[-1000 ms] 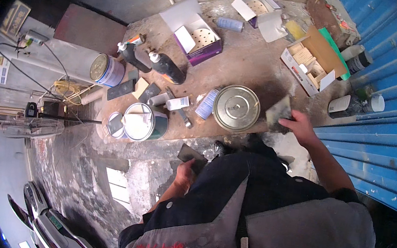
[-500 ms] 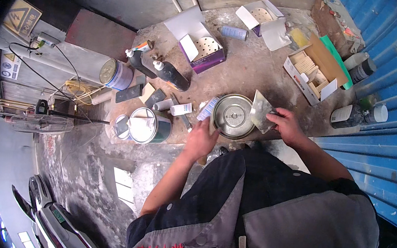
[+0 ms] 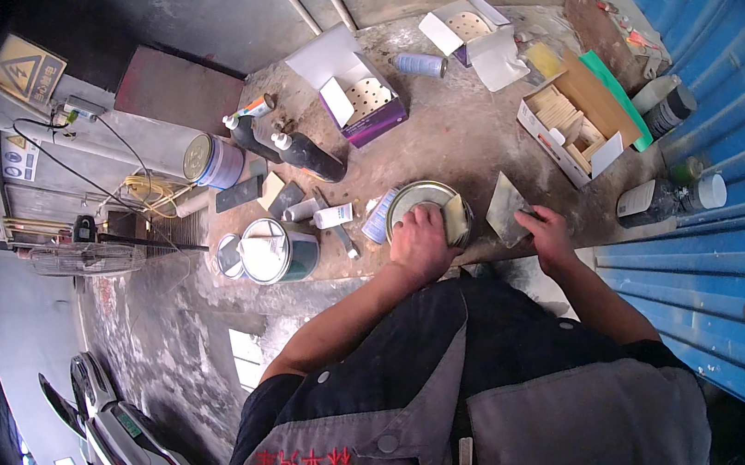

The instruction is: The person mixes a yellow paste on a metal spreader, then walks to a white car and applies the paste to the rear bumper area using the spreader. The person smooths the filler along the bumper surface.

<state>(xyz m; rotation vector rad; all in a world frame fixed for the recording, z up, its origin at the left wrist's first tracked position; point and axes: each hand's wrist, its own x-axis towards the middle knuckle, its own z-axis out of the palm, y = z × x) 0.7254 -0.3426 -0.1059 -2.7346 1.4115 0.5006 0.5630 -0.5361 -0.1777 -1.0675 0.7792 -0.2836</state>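
Note:
My left hand (image 3: 423, 243) lies on top of a round metal tin (image 3: 415, 191), fingers bent and apart. A yellowish flat piece (image 3: 456, 215) sits on the lid just right of the fingers. My right hand (image 3: 547, 235) pinches a grey, stained square plate (image 3: 508, 207) held over the bench, right of the tin. Left of the tin lie a blue spray can (image 3: 379, 213), a small white bottle (image 3: 334, 216) and a dark handled tool (image 3: 348, 243).
The bench (image 3: 461, 113) carries open boxes of pads (image 3: 365, 106), a box of pale sticks (image 3: 573, 118), black bottles (image 3: 307, 158), paint tins (image 3: 212, 162) and an open white-topped can (image 3: 275, 256). Blue corrugated wall (image 3: 707, 311) at right, fan (image 3: 81, 257) and car (image 3: 130, 426) at left.
My left hand has risen from beside my body onto the tin's lid; the dark plate first in it is not visible in it now. My right hand moved slightly left with its plate.

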